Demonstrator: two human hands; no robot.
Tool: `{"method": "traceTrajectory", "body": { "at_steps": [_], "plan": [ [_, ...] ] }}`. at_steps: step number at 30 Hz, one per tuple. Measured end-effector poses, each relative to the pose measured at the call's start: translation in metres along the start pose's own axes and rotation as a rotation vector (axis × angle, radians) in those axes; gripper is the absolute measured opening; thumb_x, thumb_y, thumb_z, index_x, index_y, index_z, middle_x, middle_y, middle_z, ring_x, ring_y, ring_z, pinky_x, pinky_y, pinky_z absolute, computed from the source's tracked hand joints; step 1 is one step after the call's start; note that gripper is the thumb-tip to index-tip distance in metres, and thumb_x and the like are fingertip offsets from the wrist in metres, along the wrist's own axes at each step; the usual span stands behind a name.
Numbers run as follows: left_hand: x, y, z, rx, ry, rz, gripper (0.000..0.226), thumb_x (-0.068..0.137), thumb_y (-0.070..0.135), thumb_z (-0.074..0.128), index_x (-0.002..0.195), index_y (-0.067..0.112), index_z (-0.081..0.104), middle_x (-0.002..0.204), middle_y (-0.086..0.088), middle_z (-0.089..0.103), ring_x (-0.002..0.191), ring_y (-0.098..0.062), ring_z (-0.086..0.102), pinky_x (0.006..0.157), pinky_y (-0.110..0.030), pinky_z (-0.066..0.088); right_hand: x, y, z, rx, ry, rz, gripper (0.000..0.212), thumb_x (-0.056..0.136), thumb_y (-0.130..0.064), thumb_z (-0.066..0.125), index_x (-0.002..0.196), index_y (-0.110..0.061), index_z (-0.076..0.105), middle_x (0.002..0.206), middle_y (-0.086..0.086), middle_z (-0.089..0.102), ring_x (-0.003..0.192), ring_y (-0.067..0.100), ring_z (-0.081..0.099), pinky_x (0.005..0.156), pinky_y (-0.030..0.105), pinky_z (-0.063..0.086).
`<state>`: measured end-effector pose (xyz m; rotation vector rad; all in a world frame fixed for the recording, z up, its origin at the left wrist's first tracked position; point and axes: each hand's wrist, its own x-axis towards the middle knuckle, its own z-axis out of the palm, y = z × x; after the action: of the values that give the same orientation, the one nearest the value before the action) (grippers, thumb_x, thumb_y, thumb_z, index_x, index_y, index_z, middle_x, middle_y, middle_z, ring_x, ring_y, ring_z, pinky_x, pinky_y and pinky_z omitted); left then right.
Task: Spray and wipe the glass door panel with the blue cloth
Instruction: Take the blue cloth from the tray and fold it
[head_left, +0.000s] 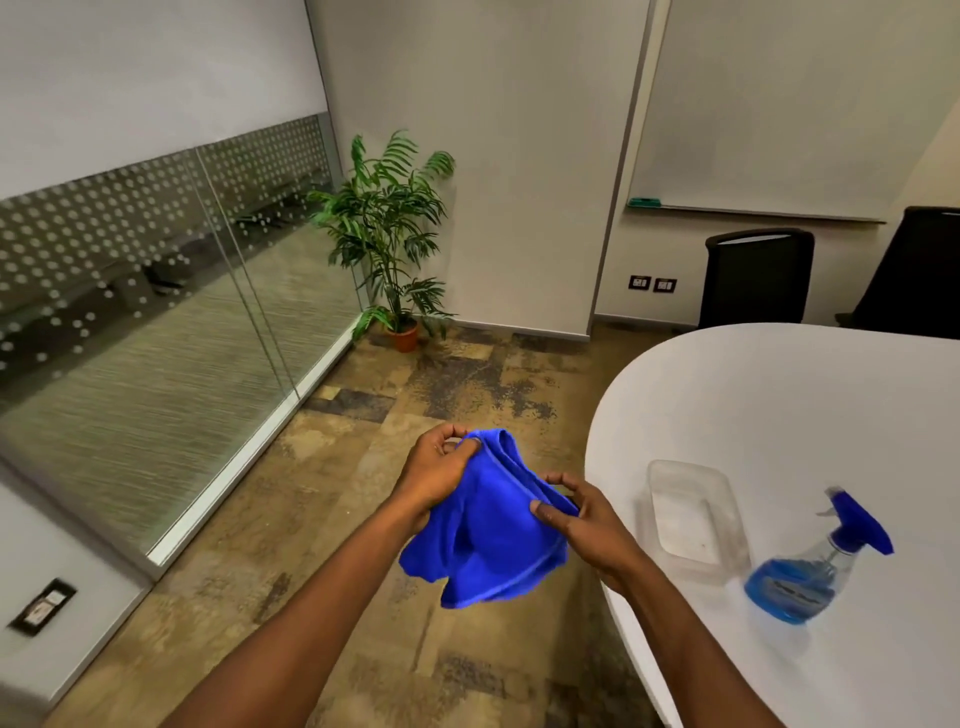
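The blue cloth (488, 525) is held in the air above the floor, just beside the rounded edge of the white tabletop (779, 405) and not touching it. The left hand (436, 473) grips the cloth's upper corner, its fingers (470, 447) curled round a bunched fold. The right hand (587, 525) pinches the cloth's near edge between thumb and fingers (558, 480), on the side toward the tabletop. The remainder of the cloth hangs loose and crumpled below both hands.

On the tabletop, near its edge, stands a spray bottle (815, 566) with a blue trigger head and blue liquid inside. A clear plastic container (693, 514) lies just beside the bottle, between it and the right hand.

The glass door panel (156, 332) stands well apart from the tabletop, on the far side of the cloth, and carries a band of frosted dots across its upper part. A potted plant (389, 234) occupies the corner beyond the panel. Two black chairs (756, 278) stand behind the tabletop, below a whiteboard (779, 104).
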<state>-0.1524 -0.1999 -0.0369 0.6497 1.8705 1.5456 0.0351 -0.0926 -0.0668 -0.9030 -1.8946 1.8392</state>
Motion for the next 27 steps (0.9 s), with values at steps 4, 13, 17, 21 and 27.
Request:
{"method": "traceTrajectory", "body": {
  "at_steps": [4, 13, 17, 21, 27],
  "plan": [
    [-0.018, 0.000, -0.035, 0.080, -0.098, 0.044, 0.023, 0.098, 0.028, 0.065, 0.115, 0.043, 0.068, 0.097, -0.016, 0.068, 0.085, -0.022, 0.065, 0.075, -0.034, 0.053, -0.008, -0.002, 0.022, 0.076, 0.037, -0.020, 0.012, 0.093, -0.026, 0.072, 0.100, -0.036, 0.070, 0.109, 0.000, 0.076, 0.103, 0.025, 0.072, 0.092, 0.044, 0.057],
    [-0.064, -0.003, -0.075, 0.520, -0.193, 0.472, 0.053, 0.096, 0.013, 0.063, 0.135, 0.047, 0.053, 0.118, 0.001, 0.065, 0.094, -0.009, 0.062, 0.079, -0.025, 0.055, -0.021, -0.016, 0.049, 0.158, -0.042, 0.029, 0.027, 0.101, -0.026, 0.061, 0.089, -0.004, 0.072, 0.088, 0.017, 0.074, 0.084, 0.026, 0.066, 0.078, 0.038, 0.053],
    [-0.082, -0.005, -0.082, 0.641, -0.180, 0.585, 0.040, 0.094, 0.010, 0.066, 0.129, 0.028, 0.066, 0.129, 0.014, 0.069, 0.118, 0.001, 0.061, 0.088, -0.010, 0.045, -0.027, -0.021, 0.046, 0.217, -0.077, 0.045, 0.026, 0.101, -0.022, 0.061, 0.100, 0.002, 0.069, 0.096, 0.023, 0.074, 0.088, 0.036, 0.068, 0.081, 0.043, 0.055],
    [-0.102, 0.000, -0.082, 0.698, -0.125, 0.621, 0.033, 0.092, 0.018, 0.071, 0.124, 0.024, 0.069, 0.119, 0.016, 0.071, 0.106, 0.003, 0.064, 0.082, -0.008, 0.046, -0.039, -0.028, 0.034, 0.199, -0.166, 0.003, 0.022, 0.102, -0.008, 0.055, 0.116, -0.024, 0.063, 0.100, 0.033, 0.068, 0.089, 0.045, 0.069, 0.079, 0.049, 0.058],
    [-0.138, -0.001, -0.078, 0.802, -0.041, 0.637, 0.013, 0.089, 0.026, 0.071, 0.100, 0.018, 0.071, 0.092, 0.006, 0.073, 0.082, -0.005, 0.063, 0.073, -0.017, 0.044, -0.064, -0.032, 0.020, 0.044, -0.280, -0.160, 0.025, 0.100, -0.005, 0.057, 0.089, -0.016, 0.077, 0.098, 0.002, 0.076, 0.096, 0.018, 0.068, 0.084, 0.023, 0.053]
  ]
}}
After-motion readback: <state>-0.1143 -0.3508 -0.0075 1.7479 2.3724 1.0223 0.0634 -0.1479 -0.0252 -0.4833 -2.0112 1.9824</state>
